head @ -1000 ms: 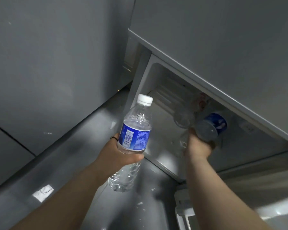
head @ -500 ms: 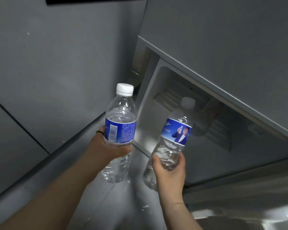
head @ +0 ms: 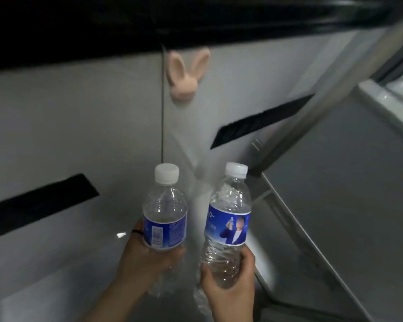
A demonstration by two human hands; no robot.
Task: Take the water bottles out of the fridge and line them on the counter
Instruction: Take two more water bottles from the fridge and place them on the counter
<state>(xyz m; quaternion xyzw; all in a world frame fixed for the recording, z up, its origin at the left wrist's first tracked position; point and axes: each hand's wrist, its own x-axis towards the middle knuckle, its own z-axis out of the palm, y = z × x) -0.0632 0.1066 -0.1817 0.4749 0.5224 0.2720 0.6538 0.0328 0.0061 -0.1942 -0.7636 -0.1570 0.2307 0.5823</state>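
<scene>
I hold two clear water bottles upright, side by side, in front of grey cabinet fronts. My left hand [head: 147,263] grips the lower body of the left bottle [head: 164,217], which has a white cap and a blue label with a barcode. My right hand [head: 228,284] grips the lower body of the right bottle [head: 228,219], white-capped, with a blue label showing a person. The fridge door [head: 349,194] stands to the right, and the fridge's inside is out of view.
A pink rabbit-eared knob [head: 184,75] sticks out of the cabinet front [head: 68,135] above the bottles. Black recessed handle slots [head: 40,201] cross the cabinet fronts. A black counter edge [head: 102,24] runs along the top. A pale shelf edge [head: 386,103] shows at the far right.
My right hand pulled a bottle out of the fridge compartment and brought it up beside the left one. The view swung up and left, away from the fridge's inside toward the cabinets.
</scene>
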